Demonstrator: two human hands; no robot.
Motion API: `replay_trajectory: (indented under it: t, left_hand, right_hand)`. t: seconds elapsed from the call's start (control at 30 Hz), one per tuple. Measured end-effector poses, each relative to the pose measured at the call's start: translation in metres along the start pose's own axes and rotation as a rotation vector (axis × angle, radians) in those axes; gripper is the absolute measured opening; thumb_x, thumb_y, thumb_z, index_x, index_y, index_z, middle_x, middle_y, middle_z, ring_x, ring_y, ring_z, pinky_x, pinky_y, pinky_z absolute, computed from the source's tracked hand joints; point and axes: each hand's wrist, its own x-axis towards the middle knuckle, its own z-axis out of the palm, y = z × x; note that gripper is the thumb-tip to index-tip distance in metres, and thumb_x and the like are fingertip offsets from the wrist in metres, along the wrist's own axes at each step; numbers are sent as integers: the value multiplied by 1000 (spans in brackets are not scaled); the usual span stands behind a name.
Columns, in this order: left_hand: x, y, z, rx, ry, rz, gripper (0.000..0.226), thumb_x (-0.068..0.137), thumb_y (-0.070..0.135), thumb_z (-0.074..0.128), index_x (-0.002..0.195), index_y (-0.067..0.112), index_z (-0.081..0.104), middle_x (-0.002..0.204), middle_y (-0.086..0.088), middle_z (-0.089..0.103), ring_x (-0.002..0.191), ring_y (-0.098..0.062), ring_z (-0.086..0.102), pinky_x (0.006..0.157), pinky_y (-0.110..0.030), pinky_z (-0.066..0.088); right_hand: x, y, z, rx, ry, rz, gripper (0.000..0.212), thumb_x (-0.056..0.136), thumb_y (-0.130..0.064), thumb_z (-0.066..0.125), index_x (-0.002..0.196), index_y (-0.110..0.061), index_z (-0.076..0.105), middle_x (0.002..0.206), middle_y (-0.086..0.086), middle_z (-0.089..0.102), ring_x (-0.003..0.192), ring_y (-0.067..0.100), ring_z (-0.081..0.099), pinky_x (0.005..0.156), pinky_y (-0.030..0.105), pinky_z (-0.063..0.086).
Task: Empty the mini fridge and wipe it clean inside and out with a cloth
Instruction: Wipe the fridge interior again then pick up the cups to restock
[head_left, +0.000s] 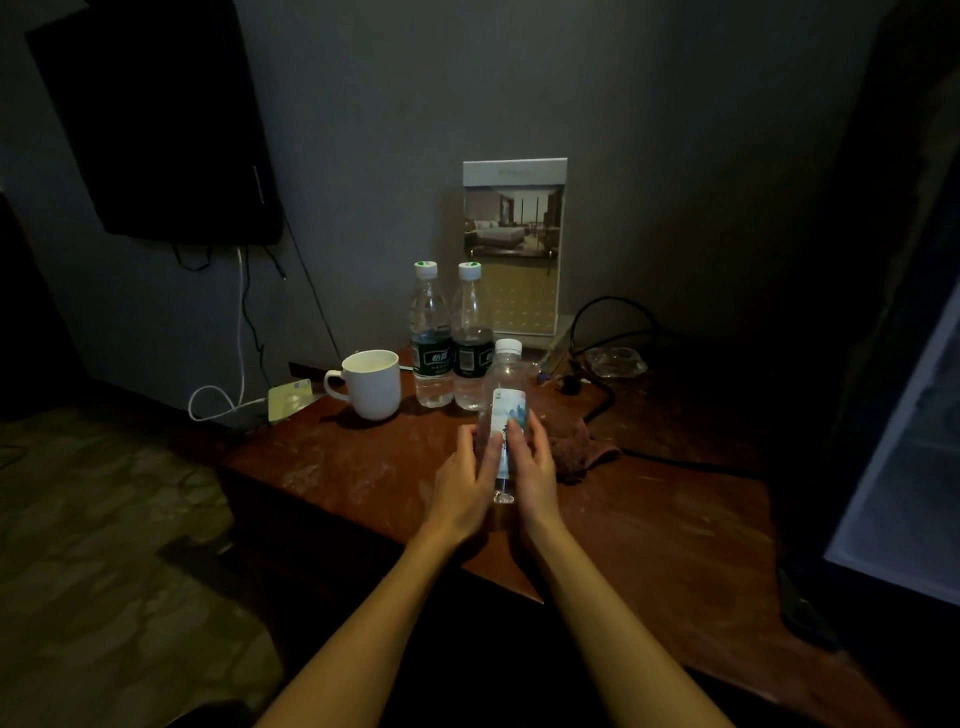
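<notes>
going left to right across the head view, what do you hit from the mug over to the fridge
white mug → left green-label bottle → right green-label bottle → white-capped bottle → brown cloth → fridge door

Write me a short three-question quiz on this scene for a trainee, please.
1. Which hand holds the bottle? A: left only. B: right only. C: both.
2. True or false: the cloth lies on the table, right of the bottle.
3. Fill in: left of the two green-label bottles stands a white ___.

Key
1. C: the left hand and the right hand both grip it.
2. True.
3. mug.
</notes>
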Motion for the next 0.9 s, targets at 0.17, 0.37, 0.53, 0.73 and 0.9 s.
replay_trajectory:
  t: [0.17, 0.37, 0.53, 0.73, 0.9]
  left_hand:
    - [-22, 13, 4, 31, -18, 13, 51, 86, 66, 25, 115, 28, 41, 106, 5, 66, 88, -14, 67, 74, -36, 55]
    - [-55, 25, 10, -5, 22, -39, 59, 84, 68, 19, 117, 24, 40, 105, -1, 68, 88, -23, 68, 74, -38, 54]
    - [-74, 40, 15, -70, -24, -93, 65, 79, 73, 20, 119, 26, 40, 105, 2, 65, 92, -22, 68, 81, -43, 54]
    - [-94, 55, 34, -125, -42, -15, 60, 84, 78, 27, 113, 28, 43, 101, 5, 66, 92, -18, 68, 82, -46, 54]
    - [-112, 69, 64, -195, -84, 80, 66, 76, 86, 29, 112, 34, 45, 105, 7, 68, 89, -7, 68, 78, -42, 57]
  right_hand:
    - [-21, -6, -10, 7, 17, 5, 53, 97, -20, 53, 147, -17, 33, 110, -4, 60, 98, 12, 62, 76, 21, 55]
    - [-49, -12, -20, -53, -32, -29, 51, 96, -21, 55, 144, -21, 36, 119, -5, 57, 96, 2, 60, 69, 13, 52]
    - [-67, -16, -32, -63, -16, -33, 49, 98, -23, 53, 145, -21, 39, 129, 4, 58, 103, 9, 63, 73, 18, 54]
    - [-91, -30, -59, -56, 6, -40, 50, 99, -24, 50, 146, -19, 36, 133, 8, 56, 107, 15, 63, 82, 24, 54]
    - [-118, -52, -101, -84, -9, -70, 53, 97, -26, 52, 147, -25, 32, 131, 3, 55, 110, 15, 63, 81, 24, 55]
